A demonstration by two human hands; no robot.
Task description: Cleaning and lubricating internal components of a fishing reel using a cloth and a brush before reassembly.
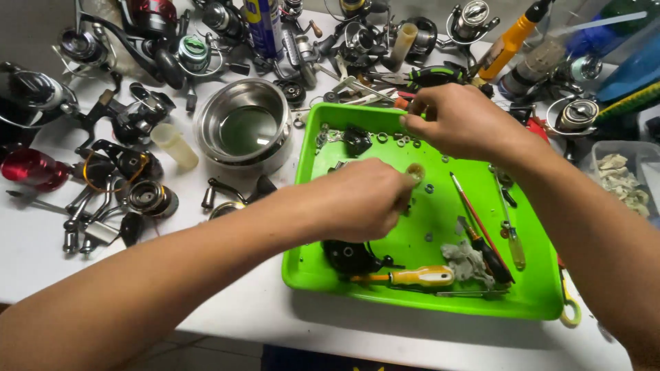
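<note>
My left hand [361,199] hovers over the green tray [533,302] with its fingers pinched on a small pale ring-shaped part [415,171]. My right hand [457,120] reaches over the tray's far edge, fingertips curled together near several small washers [405,141]; whether it holds something is unclear. A black reel body [347,256] lies in the tray's near left corner under my left hand. A yellow-handled screwdriver [412,277] rests along the front edge.
The tray also holds a thin red brush [471,206], a dark-handled screwdriver [489,254], a grey rag [467,261] and another small tool [512,237]. A steel bowl [244,124] stands to the left. Several fishing reels and parts [130,124] crowd the white table; spray cans stand behind.
</note>
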